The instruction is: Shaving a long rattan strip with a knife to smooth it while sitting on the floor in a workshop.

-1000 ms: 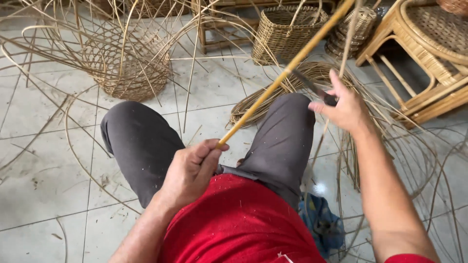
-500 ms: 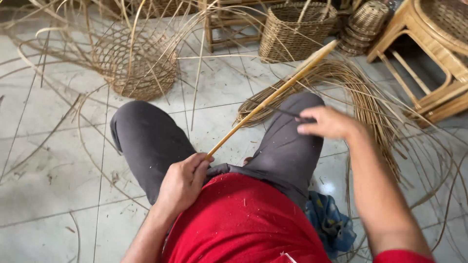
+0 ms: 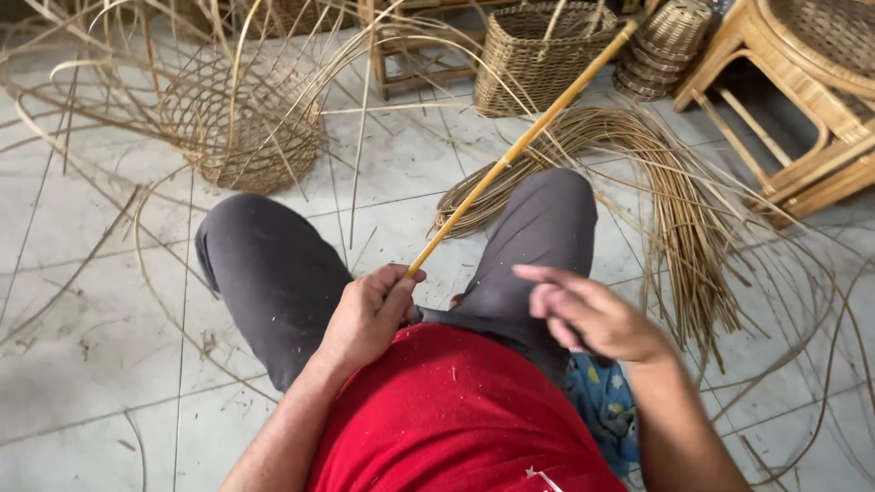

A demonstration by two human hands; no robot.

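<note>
I sit on a tiled floor in grey trousers and a red shirt. My left hand (image 3: 367, 312) is closed around the near end of a long yellow rattan cane (image 3: 521, 146) that slants up and away to the right over my knees. My right hand (image 3: 594, 312) hovers above my right thigh, fingers loosely spread and blurred, holding nothing and not touching the cane.
A half-woven basket (image 3: 239, 128) with loose upright strands stands at the far left. A bundle of thin rattan strips (image 3: 674, 182) curves across the floor to my right. A finished woven basket (image 3: 529, 59), stacked small baskets (image 3: 663, 46) and a rattan stool (image 3: 802, 100) stand behind.
My right hand has come back from out over my knee toward my lap. The cane has tilted lower as my left hand stayed closed on it, and my head has tipped downward.
</note>
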